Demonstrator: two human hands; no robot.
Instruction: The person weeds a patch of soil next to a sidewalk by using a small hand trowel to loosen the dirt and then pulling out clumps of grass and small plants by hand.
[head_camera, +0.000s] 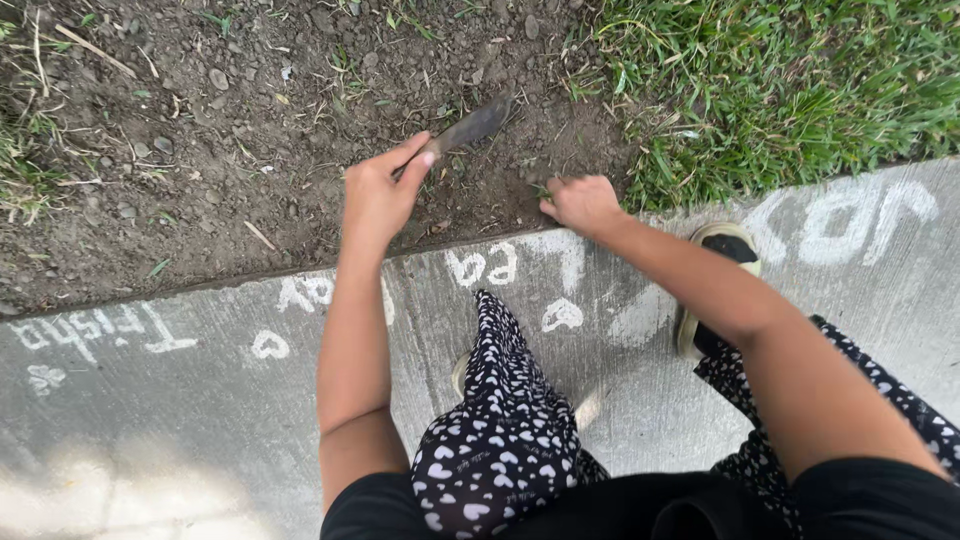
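Note:
My left hand (378, 193) is shut on the handle of a dark metal trowel (472, 127), whose blade points up and right over bare soil (250, 110). My right hand (581, 203) is closed at the edge of the soil, just above the concrete curb, fingers curled down into the dirt beside a small green weed; what it grips is hidden. Both forearms reach forward from the bottom of the view.
A grey concrete path (150, 420) with white chalk letters and hearts runs across the lower half. Thick grass (790, 90) fills the upper right. My legs in black trousers with white hearts (500, 430) and a slipper (722, 250) rest on the concrete. Small stones dot the soil.

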